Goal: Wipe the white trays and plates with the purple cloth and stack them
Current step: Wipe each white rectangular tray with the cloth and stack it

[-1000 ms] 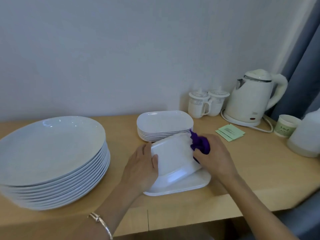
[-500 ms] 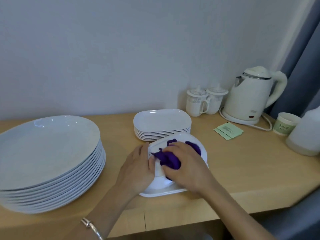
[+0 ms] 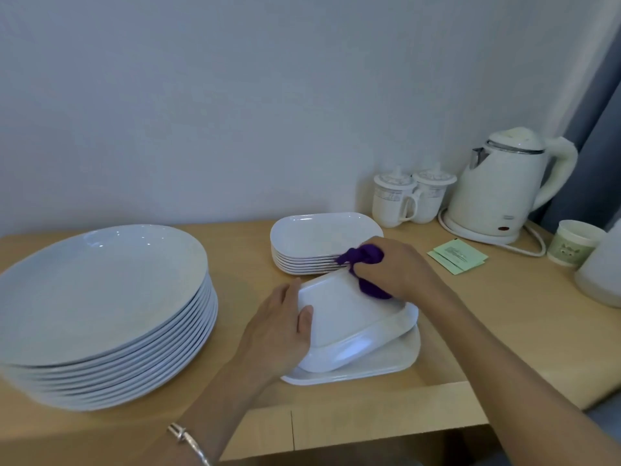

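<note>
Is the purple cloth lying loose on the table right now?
No, the right hand grips the purple cloth against the tilted tray.

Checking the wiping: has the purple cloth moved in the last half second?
Yes. The purple cloth went from the middle of the tilted tray to its far corner, beside the tray stack.

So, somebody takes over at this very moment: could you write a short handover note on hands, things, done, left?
Left hand: grips the tilted tray by its left edge.
Right hand: holds the purple cloth on its far corner.
It leans on the flat tray; tray stack behind, plate stack at left.
Done: cannot tell which pieces are wiped.
Left: finish this tray, stack it.
</note>
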`<action>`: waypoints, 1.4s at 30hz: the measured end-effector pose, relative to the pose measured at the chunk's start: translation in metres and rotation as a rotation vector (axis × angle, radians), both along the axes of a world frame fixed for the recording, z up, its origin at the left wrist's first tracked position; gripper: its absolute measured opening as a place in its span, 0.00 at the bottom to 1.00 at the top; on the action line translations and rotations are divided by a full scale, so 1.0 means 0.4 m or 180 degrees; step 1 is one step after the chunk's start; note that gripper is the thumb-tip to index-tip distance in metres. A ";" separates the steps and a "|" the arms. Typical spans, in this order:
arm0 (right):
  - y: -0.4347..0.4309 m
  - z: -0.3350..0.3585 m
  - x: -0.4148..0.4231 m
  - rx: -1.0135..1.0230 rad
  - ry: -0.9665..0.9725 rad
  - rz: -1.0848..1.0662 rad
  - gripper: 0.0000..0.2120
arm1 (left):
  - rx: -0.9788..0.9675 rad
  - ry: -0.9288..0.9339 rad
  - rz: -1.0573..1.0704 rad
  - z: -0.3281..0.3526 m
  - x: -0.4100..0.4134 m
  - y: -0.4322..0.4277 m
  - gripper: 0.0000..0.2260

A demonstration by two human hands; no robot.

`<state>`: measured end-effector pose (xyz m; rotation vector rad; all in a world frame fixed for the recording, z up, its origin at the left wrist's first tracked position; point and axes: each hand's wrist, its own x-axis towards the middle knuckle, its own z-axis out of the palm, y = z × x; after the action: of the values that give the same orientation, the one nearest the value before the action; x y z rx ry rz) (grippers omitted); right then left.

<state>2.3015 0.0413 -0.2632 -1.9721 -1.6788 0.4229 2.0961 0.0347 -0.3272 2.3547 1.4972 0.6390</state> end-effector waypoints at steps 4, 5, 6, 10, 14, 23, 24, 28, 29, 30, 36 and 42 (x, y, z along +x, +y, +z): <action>0.004 -0.003 -0.065 0.0026 -0.0267 0.0349 0.12 | 0.0026 -0.0062 -0.0046 -0.001 -0.002 0.003 0.22; 0.008 -0.008 -0.102 0.0010 -0.0215 0.0606 0.13 | 0.0027 -0.0124 -0.0072 -0.001 -0.003 0.003 0.22; 0.010 -0.011 -0.129 -0.0038 -0.0136 0.0812 0.14 | 0.0022 -0.0175 -0.0090 -0.001 -0.002 0.002 0.22; 0.025 0.017 -0.046 -0.0329 -0.0194 0.0475 0.13 | -0.0093 -0.0115 -0.0003 0.000 -0.004 0.003 0.26; -0.007 0.019 0.068 -0.0446 0.0413 -0.0081 0.08 | -0.0110 -0.0062 -0.0011 -0.002 0.001 0.003 0.26; 0.016 -0.011 -0.073 -0.0154 -0.0040 0.0683 0.12 | -0.0139 -0.0257 -0.0078 -0.005 -0.008 0.003 0.26; 0.005 -0.012 -0.029 -0.0118 0.0100 0.0455 0.10 | -0.0105 -0.0184 -0.0059 -0.006 -0.007 0.005 0.26; -0.066 -0.038 0.071 0.0263 0.1029 -0.0457 0.06 | 0.0019 -0.0132 -0.0067 -0.006 -0.002 0.005 0.24; -0.082 -0.056 0.053 0.0487 0.0908 -0.0406 0.08 | 0.0016 -0.0150 -0.0064 -0.006 -0.001 0.006 0.24; -0.100 -0.070 0.017 0.0698 0.0628 -0.0204 0.11 | -0.0001 -0.0162 -0.0046 -0.006 0.000 0.006 0.24; -0.141 -0.074 -0.139 0.0865 -0.0044 0.0876 0.24 | -0.0042 -0.0150 -0.0070 0.000 0.000 0.008 0.22; -0.168 -0.088 0.024 0.1032 0.0979 -0.0415 0.10 | -0.0010 -0.0197 0.0021 -0.008 -0.002 0.003 0.20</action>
<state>2.3109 -0.0261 -0.2986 -1.6713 -1.3256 0.3588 2.0952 0.0359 -0.3304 2.3068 1.4792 0.7040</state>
